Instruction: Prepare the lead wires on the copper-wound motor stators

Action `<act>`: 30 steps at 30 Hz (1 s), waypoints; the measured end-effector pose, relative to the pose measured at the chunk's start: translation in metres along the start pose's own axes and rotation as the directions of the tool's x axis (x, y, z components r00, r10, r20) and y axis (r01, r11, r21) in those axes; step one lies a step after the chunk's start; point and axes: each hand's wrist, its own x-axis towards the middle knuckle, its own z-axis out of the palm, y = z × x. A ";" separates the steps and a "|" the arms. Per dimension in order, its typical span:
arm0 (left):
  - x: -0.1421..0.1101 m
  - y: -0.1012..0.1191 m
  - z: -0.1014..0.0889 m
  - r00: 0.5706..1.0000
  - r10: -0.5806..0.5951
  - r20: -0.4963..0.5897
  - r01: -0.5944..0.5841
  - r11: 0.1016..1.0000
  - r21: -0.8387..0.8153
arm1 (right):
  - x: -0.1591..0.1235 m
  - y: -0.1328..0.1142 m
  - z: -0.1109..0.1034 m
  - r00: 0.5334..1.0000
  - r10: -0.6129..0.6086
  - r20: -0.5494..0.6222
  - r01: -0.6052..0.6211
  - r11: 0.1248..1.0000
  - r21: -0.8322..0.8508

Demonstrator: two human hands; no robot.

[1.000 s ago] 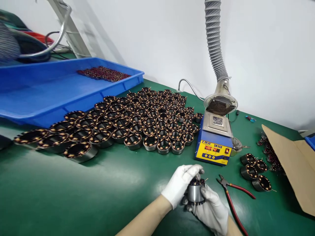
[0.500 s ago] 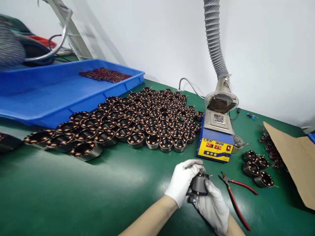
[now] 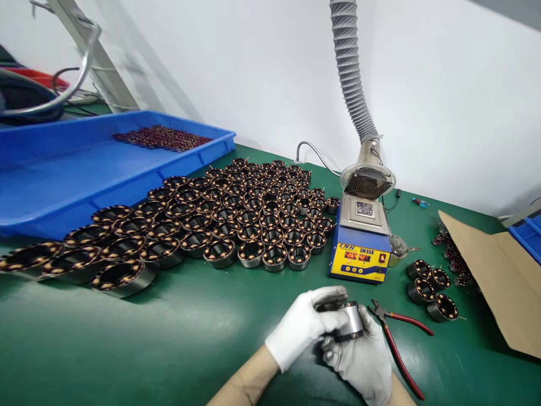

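Across the green bench (image 3: 181,349), rows of copper-wound rings (image 3: 251,256) are laid out beside a blue tray (image 3: 76,175); white wall (image 3: 253,67) behind. Yellow-fronted CM558 unit (image 3: 359,262) is set under a grey extraction hose (image 3: 353,84). Pliers (image 3: 382,313) are left splayed near the right hand, four more rings (image 3: 434,312) grouped by a cardboard sheet (image 3: 499,287). One ring (image 3: 351,322) is held clear of the rows, in front of the unit: gripped by the gloved right hand (image 3: 361,355), fingers curled; left hand (image 3: 313,321) half closed, thumb laid on its side. Versus half a second ago: ring now tilted, was near upright; left thumb brought across it; wire end at its top no longer seen
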 end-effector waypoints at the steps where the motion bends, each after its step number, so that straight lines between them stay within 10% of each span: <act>1: 0.002 0.001 0.000 0.997 -0.006 -0.075 0.003 0.999 -0.045 | 0.000 0.001 -0.001 1.000 0.024 0.006 -0.024 1.000 -0.006; 7: 0.009 0.008 -0.013 0.937 0.062 -0.343 -0.206 0.893 -0.401 | 0.000 0.006 -0.001 0.995 0.076 0.066 -0.072 0.996 -0.051; 11: 0.000 0.010 -0.007 0.994 -0.036 -0.099 0.006 0.959 -0.283 | 0.002 0.007 0.001 0.997 -0.057 0.043 0.062 0.990 -0.124; 14: -0.001 0.005 -0.006 0.985 -0.075 -0.154 0.055 0.990 -0.127 | 0.002 0.008 0.001 0.967 -0.251 -0.029 0.232 0.926 -0.297; 18: 0.003 0.005 -0.023 0.928 0.031 -0.370 -0.151 0.942 -0.299 | 0.005 0.013 -0.009 0.808 -0.581 -0.100 0.347 0.606 -0.716; 21: 0.002 0.008 -0.022 0.978 0.031 -0.208 -0.089 0.958 -0.273 | 0.012 0.020 -0.020 0.650 -0.759 -0.040 0.299 0.304 -0.905; 24: 0.001 0.002 -0.003 0.998 -0.061 0.000 0.059 0.971 -0.233 | 0.018 0.025 -0.025 0.628 -0.777 0.049 0.180 0.084 -0.980; 30: 0.006 0.000 -0.008 0.960 -0.024 -0.280 -0.116 0.873 -0.473 | 0.018 0.024 -0.028 0.599 -0.786 0.154 0.116 -0.105 -0.988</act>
